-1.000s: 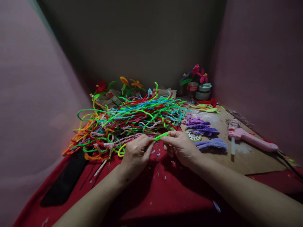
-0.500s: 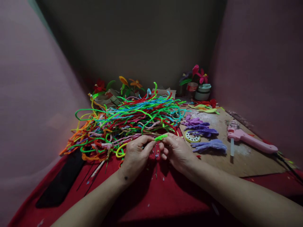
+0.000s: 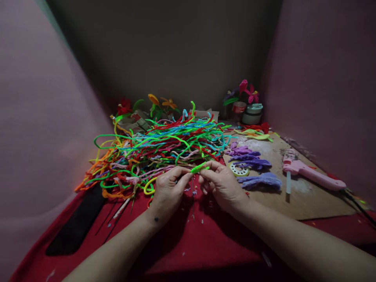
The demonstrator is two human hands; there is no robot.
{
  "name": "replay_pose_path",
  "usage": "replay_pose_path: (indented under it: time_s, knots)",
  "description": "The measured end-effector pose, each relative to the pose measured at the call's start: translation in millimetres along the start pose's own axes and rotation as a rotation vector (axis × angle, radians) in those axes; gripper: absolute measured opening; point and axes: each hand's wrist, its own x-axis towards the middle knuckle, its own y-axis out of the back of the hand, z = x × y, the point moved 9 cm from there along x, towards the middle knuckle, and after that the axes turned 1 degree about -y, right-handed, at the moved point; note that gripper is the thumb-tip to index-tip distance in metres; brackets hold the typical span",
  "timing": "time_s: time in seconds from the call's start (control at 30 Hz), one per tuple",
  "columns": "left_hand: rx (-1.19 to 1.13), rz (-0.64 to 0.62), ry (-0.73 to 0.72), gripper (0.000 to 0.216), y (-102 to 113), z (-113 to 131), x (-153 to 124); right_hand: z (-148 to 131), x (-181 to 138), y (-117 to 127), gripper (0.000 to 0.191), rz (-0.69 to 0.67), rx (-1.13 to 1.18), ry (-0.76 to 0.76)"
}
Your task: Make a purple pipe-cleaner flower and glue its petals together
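Observation:
My left hand (image 3: 169,192) and my right hand (image 3: 222,183) meet over the red cloth (image 3: 188,243), both pinched on a short bright green pipe cleaner piece (image 3: 199,168) held between their fingertips. A thin dark wire (image 3: 193,197) hangs down from the pinch between the hands. Just beyond the hands lies a big tangled heap of coloured pipe cleaners (image 3: 158,150).
A wooden board (image 3: 296,196) at the right carries purple fuzzy pieces (image 3: 258,179), a small tape roll (image 3: 238,169) and a pink glue gun (image 3: 311,174). Pipe-cleaner flowers (image 3: 160,102) and small jars (image 3: 252,113) stand at the back wall. A flat black object (image 3: 78,223) lies at the left.
Both hands stay pinched on the green piece and have shifted only slightly; the green piece has turned a little between the fingertips.

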Motion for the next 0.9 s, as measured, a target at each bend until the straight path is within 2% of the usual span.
replay_pose_path:
  time_s: [0.13,0.23,0.33,0.43,0.5,0.6,0.67,0.8,0.9]
  knots:
    - [0.013,0.009,-0.029,0.011,1,4,0,-9,-1,4,0.009,0.043,-0.102,0.098]
    - [0.062,0.025,-0.108,0.01,2,9,-2,-3,-1,1,0.005,0.047,-0.051,0.02]
    - [0.127,0.052,-0.245,0.01,2,17,-6,5,-1,-2,0.004,0.032,0.041,-0.064]
    - [0.134,0.061,-0.313,0.01,2,24,-9,6,-1,-6,0.002,-0.007,0.123,-0.087]
    - [0.077,0.043,-0.214,0.01,3,18,-6,5,-1,-8,0.003,-0.032,0.127,-0.085]
    - [-0.106,-0.028,0.064,0.014,0,0,-1,2,-1,-7,0.008,-0.029,0.069,-0.059]
    - [-0.223,-0.062,0.187,0.016,-3,-7,0,-1,-1,-5,0.008,-0.016,0.001,-0.022]
    - [-0.253,-0.068,0.208,0.015,-3,-7,1,-15,-4,-2,0.007,0.001,-0.287,0.142]
    - [-0.116,-0.063,0.113,0.017,-2,-1,2,-35,-16,-10,0.011,-0.013,-0.665,0.407]
